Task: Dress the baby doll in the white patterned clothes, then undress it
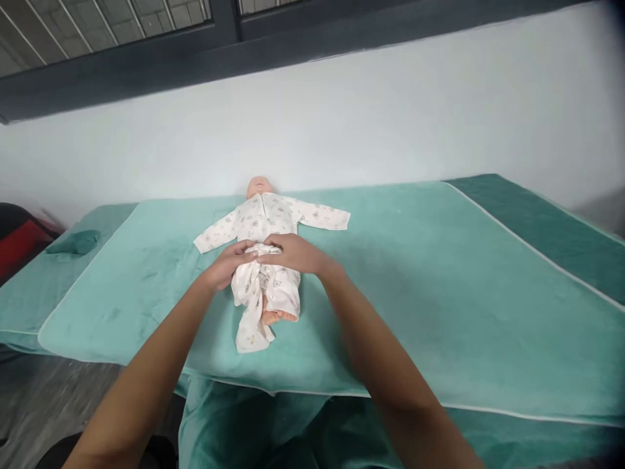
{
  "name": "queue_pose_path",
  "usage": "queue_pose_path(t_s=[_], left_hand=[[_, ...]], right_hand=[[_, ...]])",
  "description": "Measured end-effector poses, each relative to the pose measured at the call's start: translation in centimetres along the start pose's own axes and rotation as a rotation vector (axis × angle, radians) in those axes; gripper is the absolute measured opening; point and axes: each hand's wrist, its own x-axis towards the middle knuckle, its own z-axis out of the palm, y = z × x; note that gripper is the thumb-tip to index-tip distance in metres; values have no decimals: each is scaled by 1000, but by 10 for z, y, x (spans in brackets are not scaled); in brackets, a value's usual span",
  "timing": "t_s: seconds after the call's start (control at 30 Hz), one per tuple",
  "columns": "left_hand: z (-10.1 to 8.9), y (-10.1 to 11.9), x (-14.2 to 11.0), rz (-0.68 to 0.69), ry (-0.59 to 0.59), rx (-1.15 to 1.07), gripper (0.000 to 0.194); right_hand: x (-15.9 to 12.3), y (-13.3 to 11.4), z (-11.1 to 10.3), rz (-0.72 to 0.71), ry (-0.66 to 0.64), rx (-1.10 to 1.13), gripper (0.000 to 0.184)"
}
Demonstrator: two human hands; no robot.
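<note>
A baby doll (258, 187) lies on its back, its head toward the wall. It wears a white printed top (256, 218) with both sleeves spread out sideways. White printed pants (283, 293) are bunched about its legs. One pant leg stretches flat beyond the feet, while bare toes (276, 317) show by the other cuff. My left hand (233, 264) pinches the pants' waistband from the left side. Opposite it, my right hand (295, 253) has its fingers curled on the same waistband, and the two hands nearly meet over the doll's middle. Some fingertips are hidden in the cloth.
The doll rests on a padded bed with a green cover (415, 293) edged in white piping. A white wall (366, 124) rises behind it, below a dark window frame (146, 65). At the far left are a face hole (73, 242) and a red-and-black object (22, 244).
</note>
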Motion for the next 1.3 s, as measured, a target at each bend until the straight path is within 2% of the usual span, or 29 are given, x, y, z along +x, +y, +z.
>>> queue_pose_path(t_s=[0.07, 0.17, 0.3, 0.4, 0.47, 0.53, 0.63, 0.67, 0.7, 0.8, 0.87, 0.97, 1.03, 1.1, 1.23, 1.3], left_hand=[[3, -3, 2, 85, 112, -32, 41], [8, -8, 4, 159, 227, 18, 39], [11, -10, 8, 140, 234, 74, 41], [14, -11, 15, 131, 218, 20, 42], [14, -8, 16, 108, 229, 4, 43], [13, -3, 11, 27, 130, 42, 46], [9, 6, -4, -140, -163, 208, 52], [8, 7, -10, -159, -198, 252, 52], [6, 7, -14, -149, -170, 267, 51], [3, -3, -19, -35, 104, 140, 46], [1, -14, -16, 18, 235, 23, 47], [1, -27, -12, 45, 283, -64, 44], [2, -29, -13, 28, 276, -79, 41], [3, -26, -18, -26, 218, -59, 43], [6, -19, -30, -88, 42, -33, 59], [9, -20, -34, -65, 69, -51, 58]], right_hand=[[17, -2, 1, 9, -50, -20, 36], [26, 14, 14, 13, 14, 183, 29], [18, 35, 32, 150, 102, 628, 24], [13, 34, 35, 243, 103, 907, 31], [12, 29, 35, 279, 121, 982, 31], [11, 24, 36, 296, 178, 999, 25], [9, 22, 38, 296, 240, 1002, 17], [9, 22, 39, 299, 226, 996, 17], [8, 23, 39, 307, 198, 978, 17], [7, 25, 38, 296, 76, 873, 27], [6, 24, 34, 237, -49, 775, 37], [2, 19, 26, 145, -324, 604, 51], [-1, 17, 25, 134, -421, 540, 55], [-4, 18, 27, 161, -339, 591, 51], [-4, 26, 41, 220, -40, 793, 33], [-2, 29, 48, 236, 55, 858, 34]])
